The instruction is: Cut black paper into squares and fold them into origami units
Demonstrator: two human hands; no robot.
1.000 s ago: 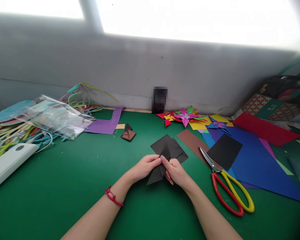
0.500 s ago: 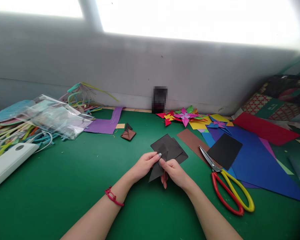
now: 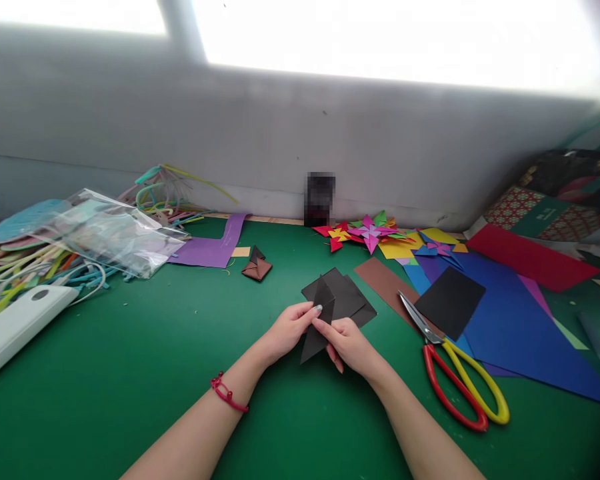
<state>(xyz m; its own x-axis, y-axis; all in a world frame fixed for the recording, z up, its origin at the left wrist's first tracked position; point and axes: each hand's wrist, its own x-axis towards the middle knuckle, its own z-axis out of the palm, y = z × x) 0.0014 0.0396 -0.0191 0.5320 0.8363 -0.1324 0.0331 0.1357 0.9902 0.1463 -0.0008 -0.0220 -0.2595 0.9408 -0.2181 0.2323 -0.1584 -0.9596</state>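
Observation:
Between my two hands is a folded piece of black paper [image 3: 315,344], with one point toward me and another pointing away. My left hand [image 3: 294,327] pinches its left side, the thumb on top near the middle. From the right, my right hand [image 3: 347,342] grips the same piece, its thumb close to the left thumb and its lower fingers partly beneath. Just beyond, black paper squares [image 3: 356,298] lie overlapping on the green table, partly hidden by the held piece. A small brown and black folded paper piece [image 3: 257,267] rests farther left.
Scissors [image 3: 433,340] with red and yellow handles lie right of my hands, over brown paper [image 3: 380,283] and near a black sheet [image 3: 451,303]. Colourful paper stars [image 3: 370,231] sit at the back. Pipe cleaners, a clear plastic bag [image 3: 130,233] and a white device [image 3: 27,327] occupy the left.
The held black paper has turned slightly, its far part now showing as a narrower upright point. My right thumb has shifted a little left along it.

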